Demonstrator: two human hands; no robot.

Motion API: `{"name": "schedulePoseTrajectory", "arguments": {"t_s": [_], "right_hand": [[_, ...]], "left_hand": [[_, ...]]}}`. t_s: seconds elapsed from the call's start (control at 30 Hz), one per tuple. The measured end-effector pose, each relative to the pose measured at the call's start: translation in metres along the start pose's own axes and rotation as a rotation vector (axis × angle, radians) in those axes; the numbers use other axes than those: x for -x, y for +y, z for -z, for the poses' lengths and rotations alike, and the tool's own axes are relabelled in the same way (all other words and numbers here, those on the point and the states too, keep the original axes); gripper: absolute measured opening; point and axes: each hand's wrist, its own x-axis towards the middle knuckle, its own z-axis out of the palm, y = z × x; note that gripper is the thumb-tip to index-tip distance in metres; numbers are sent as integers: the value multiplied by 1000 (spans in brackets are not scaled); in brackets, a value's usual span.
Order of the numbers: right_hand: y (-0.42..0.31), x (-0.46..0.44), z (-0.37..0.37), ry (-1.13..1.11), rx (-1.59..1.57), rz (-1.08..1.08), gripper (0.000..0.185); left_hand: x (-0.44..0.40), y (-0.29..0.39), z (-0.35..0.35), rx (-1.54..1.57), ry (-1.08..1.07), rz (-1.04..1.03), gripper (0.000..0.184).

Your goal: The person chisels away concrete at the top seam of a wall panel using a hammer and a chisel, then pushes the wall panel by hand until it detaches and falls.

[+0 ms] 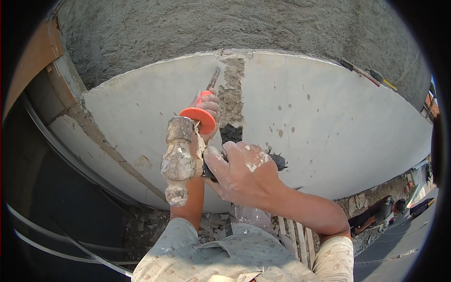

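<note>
My left hand [210, 104] is wrapped round a chisel [213, 79] with an orange hand guard [202, 118]. Its tip points up at the white wall panel [291, 113], just left of a rough chipped channel [232, 89]. Lower down, my right hand [244, 169] grips a plaster-crusted ball-peen hammer [178, 162] by its dark handle. The hammer head hangs to the left, in front of my left forearm and close below the guard. A dark hole [231, 134] shows at the channel's lower end, partly hidden by my right hand.
Rough grey render [225, 28] lies beyond the panel's top edge. A wooden-handled tool [361, 74] rests on that edge at right, beside a yellow-ended tool [388, 84]. Rubble [213, 223] and wooden slats [300, 239] lie below. Another person [378, 214] is at lower right.
</note>
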Motion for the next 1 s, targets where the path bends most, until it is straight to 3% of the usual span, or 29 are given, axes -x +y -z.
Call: {"name": "schedulePoseTrajectory", "arguments": {"t_s": [0.13,0.23,0.27,0.37,0.4,0.5,0.6,0.7,0.8,0.93,1.0], "right_hand": [[-26,-10,10,317,-206,305,13],[-5,-1,1,150,-113,396,21],[4,1,-9,-7,81,210,22],[-1,-1,-17,-261,6,-115,24],[-4,0,-10,-254,-32,-84,27],[-22,0,11,-13,-39,147,24],[-28,-1,8,310,-215,396,12],[12,5,-7,-43,53,260,19],[21,0,-21,-267,9,-269,27],[6,12,-5,-88,-57,-115,46],[2,15,0,-32,-70,-14,44]], "left_hand": [[-1,6,5,-16,-29,61,33],[-4,6,-1,0,-15,63,32],[-1,4,-3,10,-4,51,32],[-3,7,4,-18,37,96,32],[-3,9,5,-51,-1,101,32],[-1,4,-2,-26,39,-16,35],[-2,7,-1,-16,50,3,36],[-3,8,-3,42,50,26,36],[3,21,22,-4,13,113,36],[-16,30,26,-118,-37,173,38],[-22,27,23,-110,-44,185,36]]}}
